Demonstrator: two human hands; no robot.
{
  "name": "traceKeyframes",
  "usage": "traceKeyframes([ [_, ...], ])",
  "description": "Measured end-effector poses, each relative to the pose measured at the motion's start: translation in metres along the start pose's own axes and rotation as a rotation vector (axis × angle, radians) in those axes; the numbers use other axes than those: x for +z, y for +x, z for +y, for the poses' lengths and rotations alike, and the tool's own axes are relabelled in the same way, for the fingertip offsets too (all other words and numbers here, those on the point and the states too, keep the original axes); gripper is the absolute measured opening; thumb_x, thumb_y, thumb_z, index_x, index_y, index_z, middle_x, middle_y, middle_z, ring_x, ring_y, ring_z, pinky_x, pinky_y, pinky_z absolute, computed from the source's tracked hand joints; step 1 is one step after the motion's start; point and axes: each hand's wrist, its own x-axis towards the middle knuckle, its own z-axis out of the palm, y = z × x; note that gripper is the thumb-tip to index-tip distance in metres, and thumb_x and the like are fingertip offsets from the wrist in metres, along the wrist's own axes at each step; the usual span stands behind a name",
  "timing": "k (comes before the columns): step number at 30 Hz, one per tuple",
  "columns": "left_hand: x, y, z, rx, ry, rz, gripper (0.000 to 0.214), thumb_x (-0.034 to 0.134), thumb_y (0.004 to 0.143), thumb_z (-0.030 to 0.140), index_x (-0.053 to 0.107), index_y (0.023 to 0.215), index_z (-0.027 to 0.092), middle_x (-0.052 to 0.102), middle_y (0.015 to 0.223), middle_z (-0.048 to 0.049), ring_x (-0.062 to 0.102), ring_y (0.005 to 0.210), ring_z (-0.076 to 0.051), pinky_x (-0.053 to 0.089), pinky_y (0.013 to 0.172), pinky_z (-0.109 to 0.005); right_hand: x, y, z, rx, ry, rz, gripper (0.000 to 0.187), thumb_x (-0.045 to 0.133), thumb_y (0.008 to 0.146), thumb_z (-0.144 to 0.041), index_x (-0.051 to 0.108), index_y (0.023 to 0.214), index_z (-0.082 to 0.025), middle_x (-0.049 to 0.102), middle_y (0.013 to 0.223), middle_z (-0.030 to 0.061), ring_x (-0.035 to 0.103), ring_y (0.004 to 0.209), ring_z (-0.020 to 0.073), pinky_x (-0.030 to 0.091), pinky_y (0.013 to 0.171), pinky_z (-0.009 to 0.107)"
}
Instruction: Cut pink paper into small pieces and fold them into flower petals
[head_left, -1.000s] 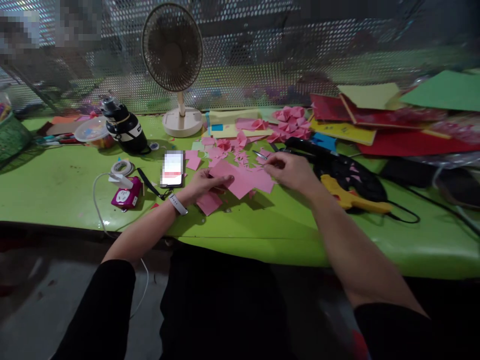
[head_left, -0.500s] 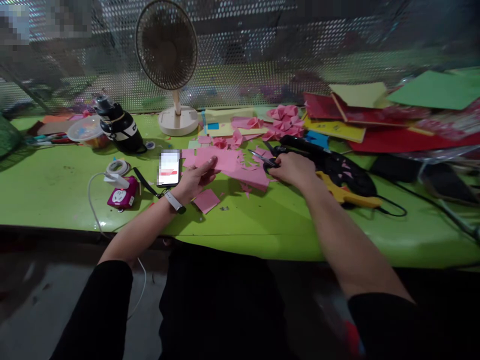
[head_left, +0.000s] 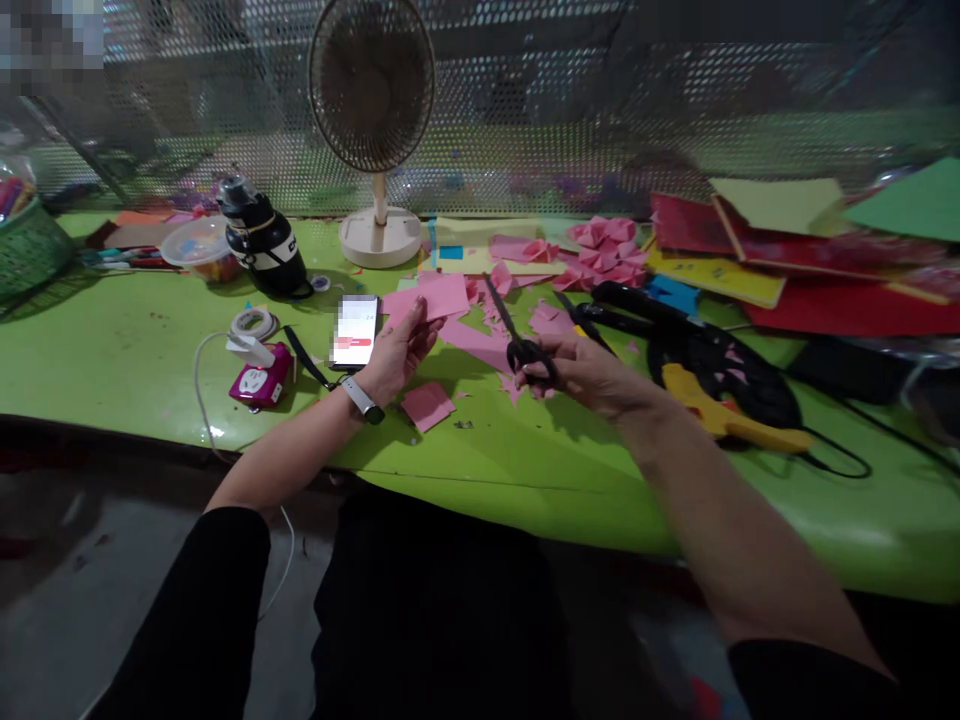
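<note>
Between the thumb and fingers of my left hand point(head_left: 400, 348) is a sheet of pink paper point(head_left: 444, 297), raised over the green table. My right hand point(head_left: 574, 372) grips black-handled scissors point(head_left: 531, 362), their blades pointing up and away to the left, apart from the paper. Pink offcuts point(head_left: 480, 345) lie beneath and between the hands. A small pink square point(head_left: 428, 406) rests nearer the table edge. Folded pink paper flowers point(head_left: 604, 245) are heaped behind. Just left of my left hand lies a lit phone point(head_left: 355, 332).
A fan point(head_left: 380, 235) stands at the back beside a black bottle point(head_left: 266, 245). A purple power adapter point(head_left: 261, 378) with a white cable and a tape roll point(head_left: 253, 323) are at left. On the right are a yellow glue gun point(head_left: 720, 410) and stacked coloured paper point(head_left: 817, 300).
My right hand has lifted the scissors off the table and turned them upward. My left hand has raised the pink paper slightly. The whole view has shifted a little.
</note>
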Motion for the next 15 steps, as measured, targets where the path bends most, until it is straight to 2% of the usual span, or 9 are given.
traceKeyframes([
  [3,-0.001,0.000,0.001,0.012,0.020,-0.012,0.031,0.075,0.085,0.032,0.071,0.110,0.014,0.075,0.107,-0.0109,0.071,0.100,-0.015,0.056,0.079,-0.021,0.015,-0.001,0.002,-0.022,0.042,-0.127,0.060,0.084,0.051,-0.071,0.065,0.078,-0.020,0.066,0.070,0.0036,0.059,0.057,0.0148,0.046,0.046,0.025],
  [5,-0.002,0.000,0.002,0.015,0.030,-0.017,0.032,0.073,0.087,0.032,0.071,0.113,0.014,0.075,0.106,-0.0102,0.071,0.101,-0.015,0.056,0.080,-0.021,0.019,-0.001,0.006,-0.022,0.046,-0.190,0.065,0.079,0.051,-0.078,0.064,0.078,-0.021,0.066,0.071,0.0044,0.060,0.060,0.0169,0.046,0.044,0.027],
  [11,-0.002,0.003,0.002,-0.008,0.020,-0.011,0.028,0.074,0.086,0.033,0.072,0.109,0.017,0.076,0.096,-0.0058,0.072,0.092,-0.012,0.057,0.076,-0.019,0.016,0.001,0.015,-0.024,0.055,-0.207,0.065,0.077,0.057,-0.077,0.062,0.086,-0.021,0.065,0.075,0.0045,0.060,0.063,0.0173,0.045,0.046,0.026],
  [15,-0.001,0.003,0.002,-0.007,0.032,0.002,0.028,0.072,0.088,0.033,0.072,0.110,0.017,0.076,0.099,-0.0066,0.072,0.095,-0.013,0.057,0.077,-0.020,0.014,0.003,0.017,-0.037,0.066,-0.208,0.066,0.077,0.058,-0.077,0.061,0.087,-0.020,0.065,0.074,0.0042,0.059,0.062,0.0161,0.044,0.045,0.025],
])
